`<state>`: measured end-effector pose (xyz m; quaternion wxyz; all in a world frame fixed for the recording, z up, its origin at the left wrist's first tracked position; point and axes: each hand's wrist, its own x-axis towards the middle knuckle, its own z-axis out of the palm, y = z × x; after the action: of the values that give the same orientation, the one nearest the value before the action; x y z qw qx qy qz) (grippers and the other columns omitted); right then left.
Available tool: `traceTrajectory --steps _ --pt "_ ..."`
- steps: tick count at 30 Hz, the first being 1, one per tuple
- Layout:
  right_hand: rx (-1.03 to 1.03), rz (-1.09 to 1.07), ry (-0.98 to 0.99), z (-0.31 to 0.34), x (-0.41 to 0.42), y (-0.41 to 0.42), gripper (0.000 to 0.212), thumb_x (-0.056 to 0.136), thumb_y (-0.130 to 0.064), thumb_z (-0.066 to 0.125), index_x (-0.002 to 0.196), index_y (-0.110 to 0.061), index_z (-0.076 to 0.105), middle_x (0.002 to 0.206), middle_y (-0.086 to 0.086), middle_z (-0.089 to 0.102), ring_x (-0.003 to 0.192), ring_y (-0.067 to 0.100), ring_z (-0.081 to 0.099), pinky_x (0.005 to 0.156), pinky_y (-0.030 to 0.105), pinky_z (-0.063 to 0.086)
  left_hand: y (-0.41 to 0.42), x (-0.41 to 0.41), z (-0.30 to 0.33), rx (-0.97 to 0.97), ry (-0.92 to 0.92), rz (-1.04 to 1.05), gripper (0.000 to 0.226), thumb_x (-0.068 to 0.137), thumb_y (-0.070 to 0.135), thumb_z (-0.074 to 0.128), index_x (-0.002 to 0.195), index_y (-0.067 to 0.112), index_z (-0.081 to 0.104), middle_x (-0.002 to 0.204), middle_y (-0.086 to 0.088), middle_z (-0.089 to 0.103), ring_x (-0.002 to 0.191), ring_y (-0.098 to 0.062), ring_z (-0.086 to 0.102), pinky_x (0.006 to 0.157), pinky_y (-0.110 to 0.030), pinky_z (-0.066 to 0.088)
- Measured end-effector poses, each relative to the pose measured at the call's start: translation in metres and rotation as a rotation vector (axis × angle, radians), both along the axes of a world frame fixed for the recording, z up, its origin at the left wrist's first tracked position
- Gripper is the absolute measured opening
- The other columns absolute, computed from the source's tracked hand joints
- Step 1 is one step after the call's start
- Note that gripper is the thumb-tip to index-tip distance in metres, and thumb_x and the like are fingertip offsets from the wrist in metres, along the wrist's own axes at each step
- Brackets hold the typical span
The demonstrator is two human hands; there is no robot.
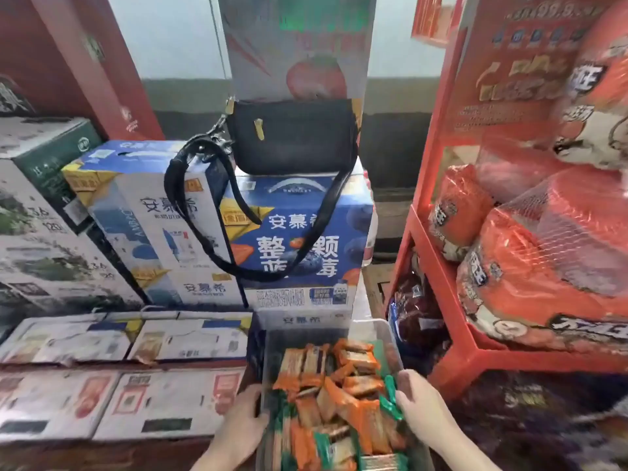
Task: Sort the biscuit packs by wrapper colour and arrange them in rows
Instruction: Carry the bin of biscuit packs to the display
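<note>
A clear plastic bin sits low in the middle, filled with several biscuit packs mixed together. Orange-wrapped packs fill most of it, and green-wrapped packs lie along the right side and near the front. My left hand grips the bin's left wall. My right hand holds the bin's right wall, its fingers touching a green pack. The bin's near end is cut off by the frame.
Stacked blue and white drink cartons stand behind the bin, with a black shoulder bag on top. Flat white cartons lie to the left. A red display rack with netted red snack bags stands close on the right.
</note>
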<state>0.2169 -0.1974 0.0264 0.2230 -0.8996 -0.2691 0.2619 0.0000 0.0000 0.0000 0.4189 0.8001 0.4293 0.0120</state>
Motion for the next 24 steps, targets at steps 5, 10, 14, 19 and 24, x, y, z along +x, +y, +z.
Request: traceTrajectory --steps 5,10,14,19,24 --pt "0.035 -0.035 -0.140 -0.035 0.036 0.041 0.021 0.083 -0.003 0.047 0.101 -0.010 0.055 0.102 0.011 0.056 0.100 0.031 0.056 0.084 0.035 0.044 0.013 0.034 -0.014 0.193 0.204 -0.071 0.024 0.096 0.022 0.041 0.119 0.017 0.046 0.119 0.001 0.053 0.110 -0.018 0.051 0.089 -0.023 0.039" --pt "-0.268 -0.110 -0.031 -0.087 0.048 0.048 0.035 0.090 -0.004 0.044 0.123 0.007 0.038 0.123 0.027 0.050 0.113 0.040 0.052 0.091 0.038 0.040 0.027 0.037 -0.056 0.017 0.381 0.022 0.042 0.096 0.029 0.043 0.128 0.002 0.037 0.124 -0.018 0.056 0.111 -0.033 0.056 0.087 -0.035 0.045" --pt "-0.264 -0.182 -0.016 -0.094 0.054 0.046 0.024 0.091 -0.004 0.044 0.113 0.005 0.045 0.119 0.028 0.051 0.109 0.042 0.051 0.084 0.038 0.041 0.029 0.041 -0.067 0.049 0.318 0.075 0.027 0.094 0.024 0.048 0.114 0.006 0.042 0.108 -0.017 0.063 0.097 -0.035 0.060 0.077 -0.037 0.048" --pt "-0.356 0.015 -0.048 -0.082 0.063 0.043 0.024 0.096 -0.013 0.044 0.114 0.002 0.049 0.121 0.020 0.053 0.113 0.034 0.052 0.088 0.032 0.043 0.030 0.043 -0.069 0.066 0.334 0.084 0.020 0.092 0.023 0.052 0.101 0.009 0.039 0.094 -0.009 0.061 0.080 -0.026 0.060 0.061 -0.031 0.044" --pt "-0.324 -0.056 -0.192 -0.058 0.053 0.033 0.023 0.096 -0.017 0.047 0.106 0.002 0.052 0.111 0.021 0.060 0.105 0.036 0.057 0.080 0.033 0.043 0.017 0.035 -0.051 0.101 0.241 0.093 0.022 0.092 0.020 0.053 0.080 0.015 0.036 0.073 0.000 0.055 0.060 -0.013 0.048 0.051 -0.028 0.035"
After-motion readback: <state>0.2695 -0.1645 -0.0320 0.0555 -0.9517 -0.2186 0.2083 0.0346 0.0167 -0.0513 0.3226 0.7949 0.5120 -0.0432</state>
